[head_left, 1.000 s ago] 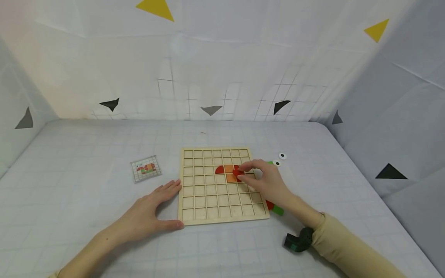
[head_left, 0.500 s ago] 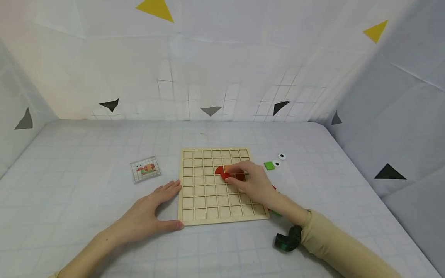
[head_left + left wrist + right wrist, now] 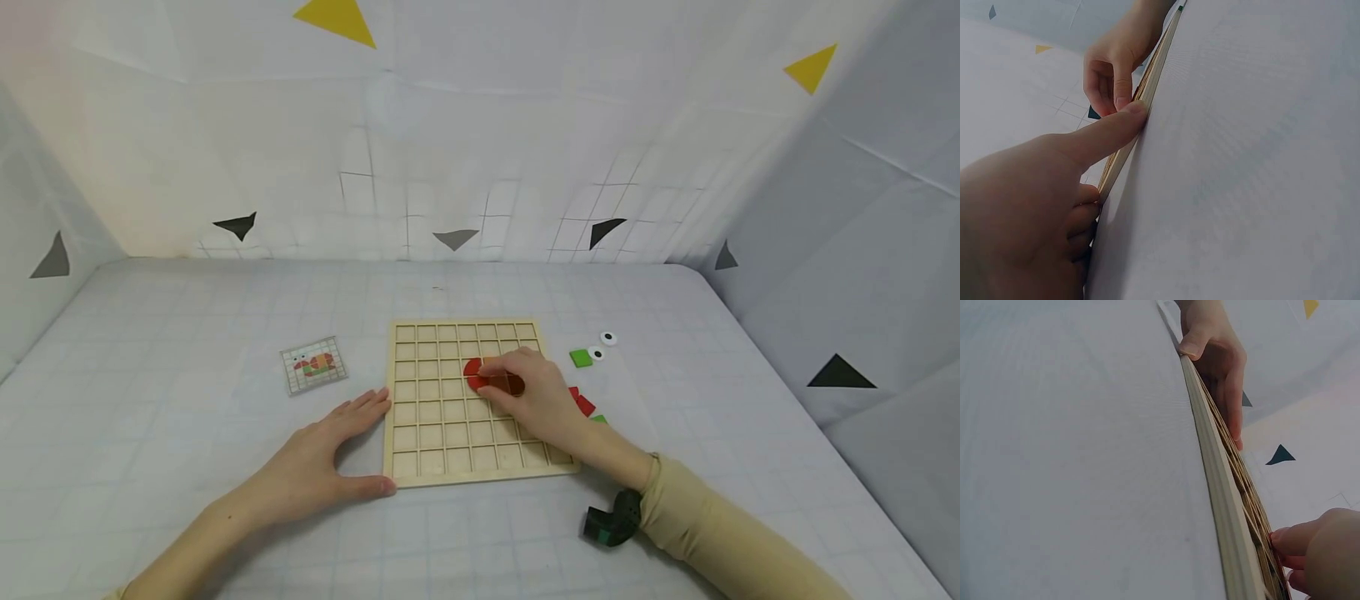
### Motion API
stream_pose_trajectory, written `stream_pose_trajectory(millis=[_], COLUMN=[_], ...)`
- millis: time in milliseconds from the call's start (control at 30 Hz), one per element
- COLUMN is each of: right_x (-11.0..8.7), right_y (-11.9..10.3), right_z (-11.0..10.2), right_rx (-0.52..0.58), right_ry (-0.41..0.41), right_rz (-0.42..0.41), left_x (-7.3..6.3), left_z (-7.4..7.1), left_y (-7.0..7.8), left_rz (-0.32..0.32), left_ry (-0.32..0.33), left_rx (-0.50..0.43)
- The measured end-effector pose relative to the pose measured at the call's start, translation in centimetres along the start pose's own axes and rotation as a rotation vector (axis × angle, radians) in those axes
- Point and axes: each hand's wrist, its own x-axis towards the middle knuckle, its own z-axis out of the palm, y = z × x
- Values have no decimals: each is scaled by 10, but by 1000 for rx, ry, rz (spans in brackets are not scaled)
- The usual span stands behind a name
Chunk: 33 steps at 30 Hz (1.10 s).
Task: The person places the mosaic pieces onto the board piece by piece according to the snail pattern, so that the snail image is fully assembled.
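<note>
A red piece (image 3: 475,383) is at the board's (image 3: 431,412) middle, just below another red one (image 3: 472,366) and beside orange (image 3: 491,362), its near edge pinched between the thumb and fingers of the right hand (image 3: 542,396), though whether it lies fully down in its cell I cannot tell. The left hand (image 3: 330,450), spread with thumb and fingers well apart, touches the board's left edge, its thumb at the near corner. Beyond the board lie a picture card (image 3: 315,365) to the left and, to the right, two eyes (image 3: 608,338), a green square (image 3: 581,358) and more red pieces (image 3: 585,404).
</note>
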Motion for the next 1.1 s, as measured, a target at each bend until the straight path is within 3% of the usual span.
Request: stream_pose_trajectory(millis=[700, 933, 1100], right_x=[-2, -2, -3], right_y=[-2, -3, -3], right_z=[0, 0, 0], right_rx=[45, 21, 9], right_ry=[8, 13, 26], right_rz=[8, 32, 3], left_x=[-1, -1, 0], left_z=[-1, -1, 0], left_y=[-1, -1, -1], left_rz=[-4, 0, 1], left_ry=[1, 1, 1], left_rx=[-9, -5, -6])
